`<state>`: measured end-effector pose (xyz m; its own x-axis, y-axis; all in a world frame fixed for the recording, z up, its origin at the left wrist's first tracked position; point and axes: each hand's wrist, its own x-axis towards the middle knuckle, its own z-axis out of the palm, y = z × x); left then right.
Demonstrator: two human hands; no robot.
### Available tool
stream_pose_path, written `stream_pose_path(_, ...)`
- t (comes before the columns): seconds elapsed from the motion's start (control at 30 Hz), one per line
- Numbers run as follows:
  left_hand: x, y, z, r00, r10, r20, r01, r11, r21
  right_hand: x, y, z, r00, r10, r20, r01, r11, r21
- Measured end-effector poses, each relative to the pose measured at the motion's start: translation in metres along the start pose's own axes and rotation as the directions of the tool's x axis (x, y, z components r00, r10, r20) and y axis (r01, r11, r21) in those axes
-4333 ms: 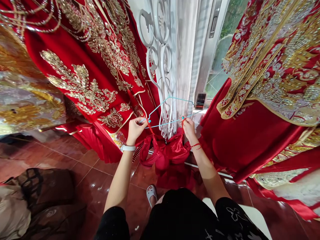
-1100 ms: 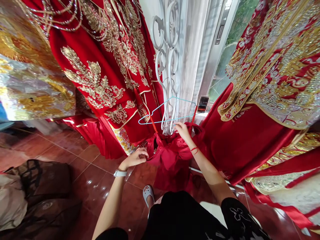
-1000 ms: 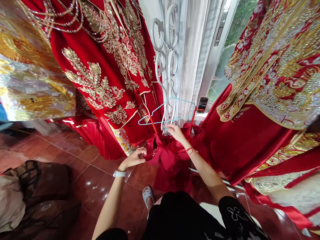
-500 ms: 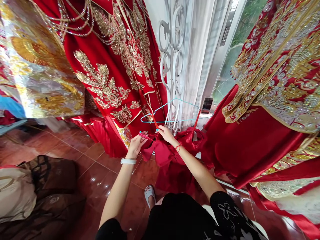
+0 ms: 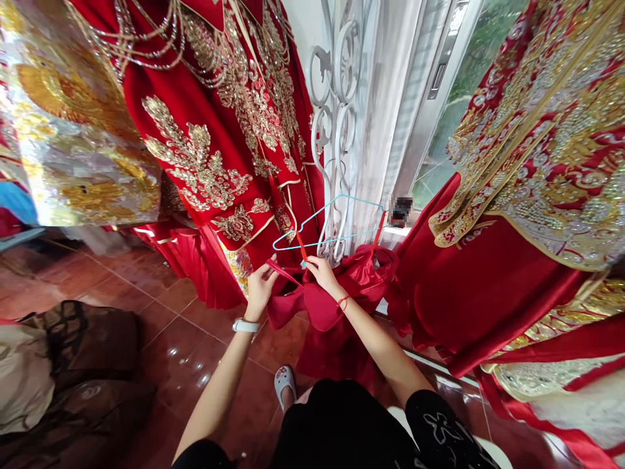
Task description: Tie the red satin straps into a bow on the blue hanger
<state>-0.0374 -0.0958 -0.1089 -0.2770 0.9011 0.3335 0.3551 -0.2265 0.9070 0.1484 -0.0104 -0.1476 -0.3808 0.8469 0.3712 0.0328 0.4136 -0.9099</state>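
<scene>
Heavy red robes with gold embroidery [image 5: 209, 150] hang on the left, and another embroidered red robe [image 5: 532, 169] hangs on the right, above a glossy brown tiled floor [image 5: 161, 326]. Between them a plain red satin garment [image 5: 336, 293] droops from a light blue wire hanger [image 5: 332, 218] hooked on a white scrolled metal grille [image 5: 336, 98]. The left hand [image 5: 260, 286] pinches a thin red strap [image 5: 280, 268] between its fingers, just below the hanger's left end. The right hand [image 5: 322, 270] pinches the garment's top edge beside it.
</scene>
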Motion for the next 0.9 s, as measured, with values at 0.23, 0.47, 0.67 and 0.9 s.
stream_pose_path(0.23, 0.023, 0.023, 0.010, 0.998, 0.055, 0.005, -0.054, 0.995, -0.088, -0.004, 0.005, -0.007, 0.999, 0.050, 0.010, -0.049, 0.997, -0.064)
stream_pose_path(0.47, 0.053, 0.067, 0.008, 0.966, 0.201, 0.166, -0.209, 0.977, 0.034, -0.003, 0.003, -0.003, 0.997, 0.077, 0.006, -0.077, 0.997, -0.001)
stream_pose_path(0.67, 0.081, 0.085, 0.022, 0.905, 0.257, 0.340, -0.318, 0.938, 0.138, 0.000, 0.002, -0.001, 0.994, 0.105, -0.028, -0.105, 0.994, -0.007)
stream_pose_path(0.9, 0.084, 0.070, 0.028, 0.872, 0.236, 0.429, -0.308, 0.946, 0.105, 0.001, 0.004, -0.008, 0.993, 0.115, 0.029, -0.117, 0.992, 0.044)
